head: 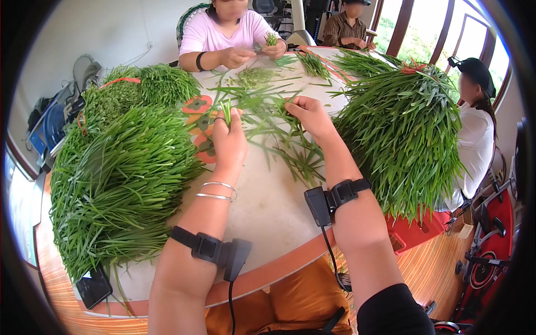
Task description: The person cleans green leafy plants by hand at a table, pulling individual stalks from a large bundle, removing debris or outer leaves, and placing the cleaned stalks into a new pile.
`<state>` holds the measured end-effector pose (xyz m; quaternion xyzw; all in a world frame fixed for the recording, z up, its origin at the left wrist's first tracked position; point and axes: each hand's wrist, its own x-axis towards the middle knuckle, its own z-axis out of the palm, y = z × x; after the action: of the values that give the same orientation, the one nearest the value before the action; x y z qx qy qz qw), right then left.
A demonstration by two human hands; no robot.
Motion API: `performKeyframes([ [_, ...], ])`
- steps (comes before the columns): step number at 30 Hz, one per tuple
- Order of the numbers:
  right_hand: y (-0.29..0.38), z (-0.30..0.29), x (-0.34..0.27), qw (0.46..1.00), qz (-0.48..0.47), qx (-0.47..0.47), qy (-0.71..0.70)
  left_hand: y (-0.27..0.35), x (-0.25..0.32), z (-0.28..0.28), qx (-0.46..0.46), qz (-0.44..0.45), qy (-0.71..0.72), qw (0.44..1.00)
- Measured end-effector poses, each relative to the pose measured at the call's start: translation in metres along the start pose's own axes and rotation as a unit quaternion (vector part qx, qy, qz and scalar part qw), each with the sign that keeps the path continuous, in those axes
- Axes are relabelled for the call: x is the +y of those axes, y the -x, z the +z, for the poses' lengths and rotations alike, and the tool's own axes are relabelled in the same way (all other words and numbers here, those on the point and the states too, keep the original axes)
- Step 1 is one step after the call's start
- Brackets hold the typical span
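Note:
My left hand (229, 136) is closed around a few short green stalks (226, 112) that stand up above its thumb. To the right, the fingertips of my right hand (307, 113) pinch some thin green leaves (278, 106), blurred in part. Loose cut leaves (299, 161) lie on the pale tabletop (268, 209) beneath and beside that hand. A large heap of long green stalks, seemingly Chinese chives (138, 167), fills the table left of my left hand. Beyond my right arm rises a big leafy bundle (398, 138) bound with a red tie (413, 69).
Across the table a person in pink (228, 37) handles greens; two more people (345, 27) (477, 125) sit at the far right and right. A black phone (94, 287) lies at the left near edge. A red plastic crate (418, 230) stands below the right edge.

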<state>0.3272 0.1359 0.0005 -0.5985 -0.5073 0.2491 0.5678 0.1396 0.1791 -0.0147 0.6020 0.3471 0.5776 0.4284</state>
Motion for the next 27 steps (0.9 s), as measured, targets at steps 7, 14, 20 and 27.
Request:
performKeyframes([
  [7, -0.001, -0.003, 0.007, 0.996, -0.016, 0.077, -0.048, -0.001, -0.001, 0.002, -0.008, 0.022, -0.033, 0.999],
  [14, 0.01, -0.013, 0.0, 0.896, 0.091, -0.028, 0.434, 0.004, 0.012, -0.002, -0.062, -0.032, -0.07, 0.995],
  [20, 0.003, -0.01, -0.003, 0.975, -0.117, 0.098, 0.16, -0.001, -0.01, 0.001, -0.056, -0.017, 0.004, 0.998],
  [27, 0.005, 0.001, -0.015, 0.992, -0.056, 0.008, -0.111, 0.001, -0.009, 0.002, -0.056, -0.006, 0.014, 0.998],
])
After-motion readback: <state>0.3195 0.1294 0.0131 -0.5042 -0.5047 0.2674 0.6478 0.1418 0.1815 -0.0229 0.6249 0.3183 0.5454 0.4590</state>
